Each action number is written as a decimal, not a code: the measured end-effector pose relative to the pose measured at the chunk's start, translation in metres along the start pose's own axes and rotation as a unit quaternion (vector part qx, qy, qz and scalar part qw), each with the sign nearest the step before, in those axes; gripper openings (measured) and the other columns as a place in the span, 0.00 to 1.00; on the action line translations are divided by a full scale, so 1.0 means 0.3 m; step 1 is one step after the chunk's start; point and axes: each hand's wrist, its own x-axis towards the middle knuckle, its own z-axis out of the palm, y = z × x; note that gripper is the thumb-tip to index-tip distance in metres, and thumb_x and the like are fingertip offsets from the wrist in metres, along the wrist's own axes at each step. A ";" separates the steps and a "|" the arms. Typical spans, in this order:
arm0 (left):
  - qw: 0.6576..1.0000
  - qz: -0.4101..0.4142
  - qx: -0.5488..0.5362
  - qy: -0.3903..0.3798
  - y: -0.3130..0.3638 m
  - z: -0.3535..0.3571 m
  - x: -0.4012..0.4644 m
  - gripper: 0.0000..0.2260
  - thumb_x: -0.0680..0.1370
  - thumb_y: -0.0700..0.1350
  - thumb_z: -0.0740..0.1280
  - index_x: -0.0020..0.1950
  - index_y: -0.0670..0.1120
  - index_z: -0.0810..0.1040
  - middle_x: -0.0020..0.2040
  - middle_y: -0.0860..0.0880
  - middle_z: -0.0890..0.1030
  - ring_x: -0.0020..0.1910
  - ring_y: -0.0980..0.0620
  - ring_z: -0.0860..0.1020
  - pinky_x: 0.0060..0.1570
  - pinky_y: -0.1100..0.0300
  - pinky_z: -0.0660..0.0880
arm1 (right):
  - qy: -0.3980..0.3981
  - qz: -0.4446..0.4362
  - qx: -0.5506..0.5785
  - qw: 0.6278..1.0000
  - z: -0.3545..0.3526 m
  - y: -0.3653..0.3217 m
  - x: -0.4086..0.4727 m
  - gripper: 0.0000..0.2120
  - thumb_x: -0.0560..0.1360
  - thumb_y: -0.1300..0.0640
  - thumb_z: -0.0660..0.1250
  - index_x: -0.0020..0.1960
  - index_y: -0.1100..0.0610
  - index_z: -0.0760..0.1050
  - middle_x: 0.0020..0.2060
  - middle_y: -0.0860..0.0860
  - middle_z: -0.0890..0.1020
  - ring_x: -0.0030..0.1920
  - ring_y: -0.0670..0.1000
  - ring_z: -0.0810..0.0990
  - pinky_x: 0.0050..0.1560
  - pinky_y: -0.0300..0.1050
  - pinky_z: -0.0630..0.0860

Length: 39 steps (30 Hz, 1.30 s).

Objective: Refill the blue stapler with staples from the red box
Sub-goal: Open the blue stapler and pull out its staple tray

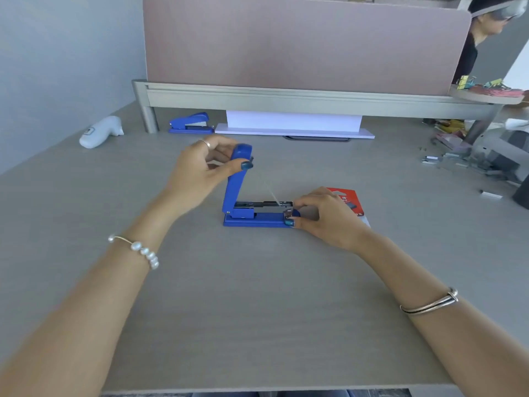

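Observation:
The blue stapler (257, 217) stands on the grey desk (257, 296) at the centre, its lid swung up nearly vertical. My left hand (203, 170) pinches the top of the raised lid. My right hand (326, 216) grips the stapler's front end, fingers on the base and the metal staple channel, where a silver strip of staples lies. The thin spring runs slanting from the lid down to the channel. The red box (347, 200) lies flat just behind my right hand, partly hidden by it.
A second blue stapler (191, 123) sits shut at the back by the divider leg, beside white paper (294, 128). A white object (100, 132) lies far left. Loose staple strips (446, 161) and clutter fill the far right, where another person sits.

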 end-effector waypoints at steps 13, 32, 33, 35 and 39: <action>0.993 -0.031 0.055 -0.101 0.026 -0.083 0.017 0.21 0.66 0.46 0.75 0.56 0.58 0.76 0.42 0.62 0.79 0.40 0.62 0.76 0.48 0.66 0.73 | 0.002 0.003 0.014 1.000 0.004 0.006 0.004 0.09 0.72 0.51 0.68 0.50 0.53 0.78 0.47 0.49 0.80 0.54 0.51 0.70 0.52 0.47 0.68; 0.916 -0.148 0.333 -0.168 -0.054 -0.236 -0.021 0.14 0.60 0.48 0.80 0.35 0.48 0.76 0.34 0.49 0.83 0.35 0.48 0.76 0.36 0.57 0.67 | -0.005 0.027 0.021 0.999 -0.018 -0.002 0.007 0.10 0.71 0.52 0.69 0.52 0.52 0.79 0.37 0.37 0.72 0.48 0.48 0.70 0.46 0.41 0.63; 0.915 -0.150 0.333 -0.173 -0.057 -0.231 -0.020 0.14 0.60 0.47 0.80 0.35 0.48 0.76 0.34 0.50 0.83 0.35 0.48 0.77 0.36 0.57 0.68 | -0.005 0.026 0.015 1.000 -0.020 0.000 0.007 0.10 0.71 0.52 0.69 0.52 0.53 0.79 0.35 0.36 0.70 0.47 0.48 0.69 0.46 0.41 0.63; 0.910 -0.163 0.327 -0.195 -0.073 -0.223 -0.018 0.13 0.61 0.47 0.79 0.37 0.48 0.78 0.35 0.51 0.84 0.32 0.55 0.78 0.36 0.59 0.69 | -0.004 0.022 0.008 1.000 -0.024 0.004 0.006 0.10 0.72 0.53 0.69 0.52 0.53 0.79 0.35 0.36 0.70 0.46 0.48 0.70 0.46 0.41 0.63; 0.904 -0.185 0.301 -0.240 -0.113 -0.197 -0.013 0.12 0.62 0.45 0.79 0.39 0.50 0.79 0.38 0.50 0.84 0.28 0.64 0.77 0.38 0.60 0.74 | 0.006 0.021 0.012 1.000 -0.035 0.001 0.004 0.09 0.71 0.55 0.69 0.51 0.53 0.81 0.32 0.38 0.71 0.37 0.41 0.71 0.36 0.28 0.66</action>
